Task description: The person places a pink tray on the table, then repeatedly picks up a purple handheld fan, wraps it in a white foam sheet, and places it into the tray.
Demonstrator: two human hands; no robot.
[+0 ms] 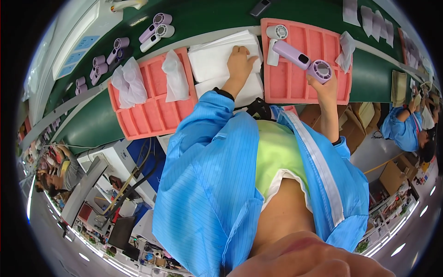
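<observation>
My right hand (pixel 326 90) grips a light purple handheld fan (pixel 290 53) by its round head, holding it over the pink compartment tray (pixel 305 94) on the right. A white handheld fan (pixel 272 51) lies in that tray's far left part, partly covered by the purple one. My left hand (pixel 240 63) rests on a stack of thin white sleeves (pixel 206 63) between the two trays. Its thumb stands apart from the fingers, and nothing shows in its grasp. A second pink tray (pixel 154 114) on the left carries several wrapped items in white sleeves (pixel 176 76).
Several purple and white fans (pixel 157 33) lie on the green bench (pixel 203 19) beyond the left tray. A sleeve-wrapped item (pixel 345 51) sits at the right tray's edge. Flat white sleeves (pixel 368 19) lie far right. Cardboard boxes (pixel 357 122) stand below; co-workers sit at both sides.
</observation>
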